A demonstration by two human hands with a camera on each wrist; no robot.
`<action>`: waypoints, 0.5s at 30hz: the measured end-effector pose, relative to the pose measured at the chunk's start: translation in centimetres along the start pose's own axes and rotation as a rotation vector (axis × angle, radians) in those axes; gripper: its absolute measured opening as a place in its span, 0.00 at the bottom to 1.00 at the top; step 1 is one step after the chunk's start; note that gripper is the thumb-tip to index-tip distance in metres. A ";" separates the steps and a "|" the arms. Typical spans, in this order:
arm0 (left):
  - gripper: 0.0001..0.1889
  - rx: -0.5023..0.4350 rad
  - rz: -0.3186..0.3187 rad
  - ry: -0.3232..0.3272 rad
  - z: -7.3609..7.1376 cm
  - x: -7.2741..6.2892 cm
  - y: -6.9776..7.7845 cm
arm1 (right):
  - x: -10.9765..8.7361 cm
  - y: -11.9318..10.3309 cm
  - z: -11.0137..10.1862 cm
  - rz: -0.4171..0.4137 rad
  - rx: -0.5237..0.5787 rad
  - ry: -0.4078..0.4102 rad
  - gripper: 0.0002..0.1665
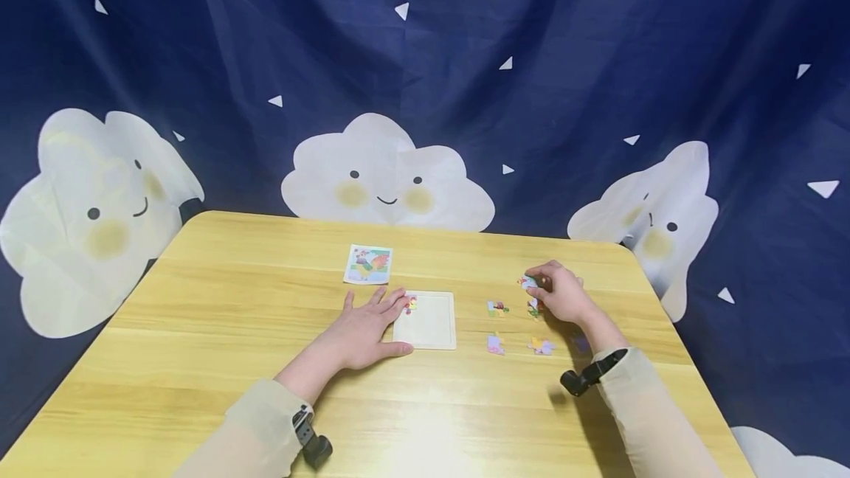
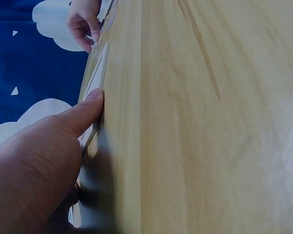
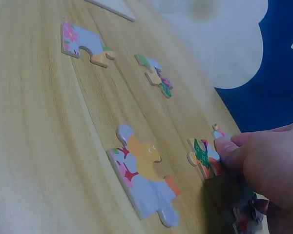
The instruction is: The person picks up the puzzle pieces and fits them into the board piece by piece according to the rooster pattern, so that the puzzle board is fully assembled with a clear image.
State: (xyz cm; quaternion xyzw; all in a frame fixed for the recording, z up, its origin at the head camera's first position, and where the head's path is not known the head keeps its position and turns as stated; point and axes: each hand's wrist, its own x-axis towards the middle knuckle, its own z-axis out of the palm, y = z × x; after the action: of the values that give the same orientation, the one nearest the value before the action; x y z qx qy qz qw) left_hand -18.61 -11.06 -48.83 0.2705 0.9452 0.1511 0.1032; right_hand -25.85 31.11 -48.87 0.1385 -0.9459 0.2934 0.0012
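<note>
My left hand (image 1: 365, 330) lies with fingers spread over the left side of a shallow white puzzle tray (image 1: 430, 330). In the left wrist view its thumb (image 2: 90, 105) presses on the rim of the tray (image 2: 100, 68). One colourful jigsaw piece (image 1: 412, 305) sits in the tray's upper left corner, by the left fingertips. On the right of the table, my right hand (image 1: 563, 293) pinches a small jigsaw piece (image 1: 527, 282) between thumb and fingers. Just under that hand is another piece with green and red (image 3: 202, 157); the palm partly hides further pieces.
Several loose jigsaw pieces lie right of the tray, among them a yellow and lilac one (image 1: 541, 346), a lilac one (image 1: 495, 344) and a multicoloured one (image 1: 496, 309). A printed picture card (image 1: 369, 265) lies behind the left hand. A dark blue cloud-patterned curtain (image 1: 451, 43) hangs beyond the table.
</note>
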 end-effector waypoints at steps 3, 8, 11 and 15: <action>0.49 -0.003 0.004 0.003 -0.1 0.0 0.1 | -0.1 0.0 0.0 0.007 -0.004 0.014 0.16; 0.49 -0.010 0.009 0.001 -0.2 -0.1 0.2 | -0.5 -0.2 -0.1 0.001 -0.018 0.034 0.16; 0.49 -0.012 0.008 -0.001 -0.3 -0.2 0.2 | -0.7 -0.4 -0.1 -0.016 -0.052 0.043 0.17; 0.49 -0.015 0.009 0.000 -0.2 -0.2 0.2 | -1.0 -0.5 0.0 -0.030 -0.116 0.040 0.20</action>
State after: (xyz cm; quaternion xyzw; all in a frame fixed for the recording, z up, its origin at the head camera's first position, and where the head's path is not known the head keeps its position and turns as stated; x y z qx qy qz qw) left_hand -18.40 -11.10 -48.52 0.2737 0.9429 0.1585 0.1043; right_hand -24.79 30.98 -48.63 0.1463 -0.9590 0.2407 0.0326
